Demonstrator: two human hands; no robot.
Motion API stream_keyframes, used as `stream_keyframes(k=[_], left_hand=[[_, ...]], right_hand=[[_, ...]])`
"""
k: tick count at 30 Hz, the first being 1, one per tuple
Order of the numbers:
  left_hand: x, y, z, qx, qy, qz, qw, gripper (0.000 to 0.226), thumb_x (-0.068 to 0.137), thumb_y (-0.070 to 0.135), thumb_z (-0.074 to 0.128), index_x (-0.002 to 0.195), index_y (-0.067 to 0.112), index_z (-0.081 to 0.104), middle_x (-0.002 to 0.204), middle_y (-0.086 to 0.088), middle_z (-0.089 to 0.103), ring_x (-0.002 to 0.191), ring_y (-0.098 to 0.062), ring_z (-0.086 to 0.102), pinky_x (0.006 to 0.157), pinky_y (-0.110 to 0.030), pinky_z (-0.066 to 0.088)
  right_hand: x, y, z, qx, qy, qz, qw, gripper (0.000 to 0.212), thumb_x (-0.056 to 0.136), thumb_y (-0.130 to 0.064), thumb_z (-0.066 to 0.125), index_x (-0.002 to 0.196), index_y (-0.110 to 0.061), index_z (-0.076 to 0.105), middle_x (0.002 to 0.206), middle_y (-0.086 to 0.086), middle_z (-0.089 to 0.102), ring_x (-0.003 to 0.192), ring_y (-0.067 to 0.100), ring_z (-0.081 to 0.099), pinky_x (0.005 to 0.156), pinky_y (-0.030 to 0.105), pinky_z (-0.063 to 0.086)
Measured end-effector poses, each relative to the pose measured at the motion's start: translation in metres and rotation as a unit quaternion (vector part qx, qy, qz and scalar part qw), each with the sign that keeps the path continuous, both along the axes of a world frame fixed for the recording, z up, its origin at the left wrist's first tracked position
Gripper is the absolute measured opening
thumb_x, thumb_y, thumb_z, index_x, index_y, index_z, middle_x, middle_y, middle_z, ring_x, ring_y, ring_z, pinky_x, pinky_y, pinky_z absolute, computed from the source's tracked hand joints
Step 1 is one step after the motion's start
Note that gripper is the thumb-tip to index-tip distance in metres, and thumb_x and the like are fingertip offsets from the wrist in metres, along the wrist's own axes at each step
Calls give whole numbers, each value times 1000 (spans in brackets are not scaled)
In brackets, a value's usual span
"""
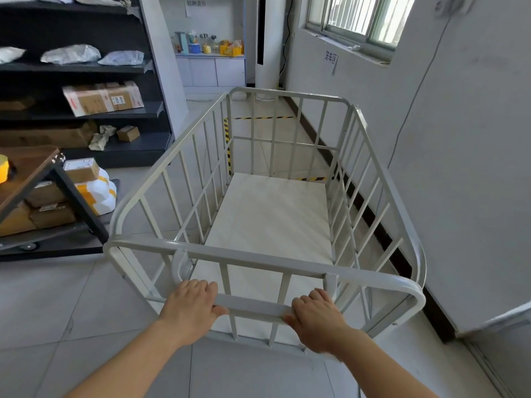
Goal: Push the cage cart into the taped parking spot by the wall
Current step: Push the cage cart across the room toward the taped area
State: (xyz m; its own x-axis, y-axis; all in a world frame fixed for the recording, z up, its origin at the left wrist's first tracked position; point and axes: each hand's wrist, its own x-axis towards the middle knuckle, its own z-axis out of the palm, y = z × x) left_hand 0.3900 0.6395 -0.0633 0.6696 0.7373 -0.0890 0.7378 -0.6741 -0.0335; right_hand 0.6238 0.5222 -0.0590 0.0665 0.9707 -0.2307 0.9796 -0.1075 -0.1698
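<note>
Left hand (189, 307) and right hand (317, 321) grip the white metal barred cage cart (258, 261) by its push bar (253, 308), fingers (201, 285) curled over it. Beyond the fingers, past the cart's far end, lies yellow-black striped floor tape (264, 117), beside the white wall (459, 168).

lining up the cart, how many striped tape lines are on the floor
3: far tape line ahead, left tape line alongside, near tape line just past the cart. More may be hidden.

I have the cage cart (270, 222) straight ahead, the wall (465, 168) along its right, shelving (135, 145) off left, and the taped parking spot (264, 117) beyond its far end.
</note>
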Motion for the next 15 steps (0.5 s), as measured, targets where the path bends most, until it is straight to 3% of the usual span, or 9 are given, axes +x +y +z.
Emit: stream_keyframes(k=[3, 6, 8, 15], left_hand=[[-1, 29, -9, 28, 1, -19, 999, 43, 75, 62, 59, 67, 24, 42, 58, 9, 47, 54, -13, 43, 59, -28, 45], [-3, 58, -9, 10, -2, -19, 1000, 46, 81, 64, 26, 78, 21, 42, 76, 2, 58, 70, -17, 49, 74, -32, 43], [-4, 77, -6, 22, 13, -30, 999, 56, 80, 63, 15, 91, 18, 46, 91, 0, 58, 85, -19, 52, 84, -32, 39], [-23, 138, -1, -2, 70, -32, 997, 45, 92, 59, 28, 102, 17, 43, 106, 1, 54, 102, -19, 49, 95, -31, 33]], right_hand=[[1, 23, -1, 16, -4, -5, 1000, 99, 57, -68, -24, 99, -18, 50, 95, 2, 54, 99, 24, 45, 106, 37, 22], [-3, 48, -1, 25, -4, -7, 1000, 96, 54, -69, -28, 94, -21, 46, 90, 1, 49, 88, 21, 38, 105, 37, 23], [-7, 64, -1, 27, -2, -8, 1000, 92, 53, -70, -30, 89, -23, 40, 88, -2, 44, 85, 19, 32, 104, 37, 25], [-35, 117, -3, 37, 7, -21, 999, 83, 56, -69, -23, 87, -22, 38, 87, -3, 44, 84, 19, 31, 104, 38, 24]])
